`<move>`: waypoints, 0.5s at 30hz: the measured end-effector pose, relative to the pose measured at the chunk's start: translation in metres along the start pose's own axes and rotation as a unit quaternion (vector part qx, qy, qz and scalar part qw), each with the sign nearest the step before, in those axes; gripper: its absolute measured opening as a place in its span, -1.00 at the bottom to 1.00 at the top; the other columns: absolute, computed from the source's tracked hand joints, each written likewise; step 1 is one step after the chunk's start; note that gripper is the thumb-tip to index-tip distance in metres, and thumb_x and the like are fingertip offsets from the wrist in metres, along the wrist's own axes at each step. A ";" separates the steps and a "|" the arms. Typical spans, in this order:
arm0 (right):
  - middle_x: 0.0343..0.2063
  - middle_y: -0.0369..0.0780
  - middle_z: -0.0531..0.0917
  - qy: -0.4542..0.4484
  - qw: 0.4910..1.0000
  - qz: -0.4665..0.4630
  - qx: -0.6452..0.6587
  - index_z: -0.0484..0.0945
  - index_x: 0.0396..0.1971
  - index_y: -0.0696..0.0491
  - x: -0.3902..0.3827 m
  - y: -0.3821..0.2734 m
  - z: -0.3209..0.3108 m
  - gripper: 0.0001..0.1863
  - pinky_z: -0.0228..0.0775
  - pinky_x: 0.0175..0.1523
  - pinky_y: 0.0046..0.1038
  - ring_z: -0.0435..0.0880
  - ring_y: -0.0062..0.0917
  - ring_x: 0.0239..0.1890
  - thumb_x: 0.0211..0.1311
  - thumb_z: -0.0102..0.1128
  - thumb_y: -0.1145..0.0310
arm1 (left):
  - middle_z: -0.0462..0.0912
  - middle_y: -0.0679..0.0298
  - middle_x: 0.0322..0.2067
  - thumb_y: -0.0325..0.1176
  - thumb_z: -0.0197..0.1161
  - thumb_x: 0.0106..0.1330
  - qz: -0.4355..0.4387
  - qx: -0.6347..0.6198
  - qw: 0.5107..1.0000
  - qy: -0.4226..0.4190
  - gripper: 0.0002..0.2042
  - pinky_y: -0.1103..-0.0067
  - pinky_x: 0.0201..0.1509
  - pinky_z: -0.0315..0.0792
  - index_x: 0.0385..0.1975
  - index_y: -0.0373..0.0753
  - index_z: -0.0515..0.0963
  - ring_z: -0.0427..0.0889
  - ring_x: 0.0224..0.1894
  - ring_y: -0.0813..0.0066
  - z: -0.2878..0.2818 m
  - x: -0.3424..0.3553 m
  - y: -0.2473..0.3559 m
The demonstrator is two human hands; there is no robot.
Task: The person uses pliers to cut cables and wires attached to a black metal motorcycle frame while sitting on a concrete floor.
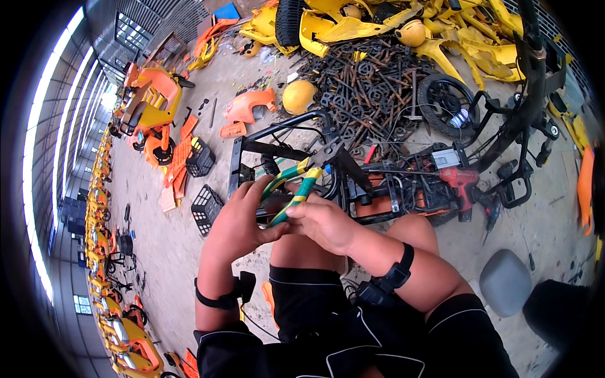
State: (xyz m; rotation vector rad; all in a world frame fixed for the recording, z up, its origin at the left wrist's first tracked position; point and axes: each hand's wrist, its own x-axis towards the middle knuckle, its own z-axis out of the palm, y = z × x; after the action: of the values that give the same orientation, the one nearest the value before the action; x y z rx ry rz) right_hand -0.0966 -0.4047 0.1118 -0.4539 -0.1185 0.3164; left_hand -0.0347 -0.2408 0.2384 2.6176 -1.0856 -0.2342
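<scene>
A pair of pliers (300,196) with green and yellow handles is held between my two hands above my knees. Its dark jaws (329,153) point up and to the right, against the black frame of a stripped scooter (283,127). My left hand (238,217) has its fingers curled round the left handle. The thumb of my right hand (324,225) presses along the right handle, near its end. Something dark shows between the hands, too shaded to make out. Right of the pliers, a red cordless power tool (459,183) rests on the scooter's frame among wires.
Behind the frame lies a heap of rusty metal parts (372,88), with a black wheel (446,104) and yellow panels (343,30) beside it. Two black baskets (205,208) (200,157) stand left. A grey seat (505,283) is at right. Orange and yellow scooters (97,233) line the far left.
</scene>
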 end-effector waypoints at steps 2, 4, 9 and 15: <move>0.12 -0.20 0.61 0.025 0.994 0.072 -0.076 0.32 0.32 0.05 -0.006 -0.006 0.001 -0.49 0.51 0.16 -0.32 0.62 -0.44 0.15 0.45 0.15 0.27 | 0.59 -0.09 0.10 -0.18 0.63 0.00 0.008 0.017 1.000 -0.011 -0.09 0.24 0.19 0.54 0.42 -0.22 0.36 0.60 0.16 -0.13 -0.002 0.004 -0.003; 0.03 -0.22 0.64 0.036 0.986 0.081 -0.142 0.38 0.28 0.07 -0.014 -0.011 0.007 -0.51 0.53 0.13 -0.37 0.65 -0.45 0.11 0.45 0.19 0.23 | 0.58 -0.11 0.12 -0.18 0.65 -0.03 -0.001 0.029 0.999 -0.036 -0.07 0.23 0.24 0.52 0.42 -0.21 0.35 0.58 0.18 -0.15 -0.005 0.009 -0.002; 0.14 -0.10 0.63 -0.059 0.959 0.123 -0.250 0.26 0.46 0.10 -0.021 -0.026 0.001 -0.36 0.53 0.17 -0.36 0.64 -0.42 0.16 0.46 0.19 0.26 | 0.55 -0.12 0.15 -0.28 0.61 -0.08 0.004 0.064 0.996 -0.058 -0.02 0.20 0.31 0.47 0.47 -0.20 0.29 0.53 0.23 -0.16 -0.007 0.022 -0.004; 0.28 -0.07 0.57 -0.107 0.912 0.159 -0.363 0.34 0.44 0.18 -0.014 -0.022 -0.012 -0.37 0.51 0.24 -0.33 0.56 -0.35 0.31 0.45 0.22 0.27 | 0.50 -0.09 0.15 -0.44 0.45 -0.05 0.005 0.132 0.991 0.004 -0.07 0.18 0.32 0.45 0.47 -0.21 0.25 0.51 0.21 -0.20 0.009 0.037 -0.010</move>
State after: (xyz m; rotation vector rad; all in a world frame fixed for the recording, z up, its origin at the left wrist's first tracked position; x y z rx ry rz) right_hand -0.1017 -0.4326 0.1105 -1.1858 -0.3844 0.6467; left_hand -0.0046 -0.2624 0.2255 2.8386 -1.2003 -0.0811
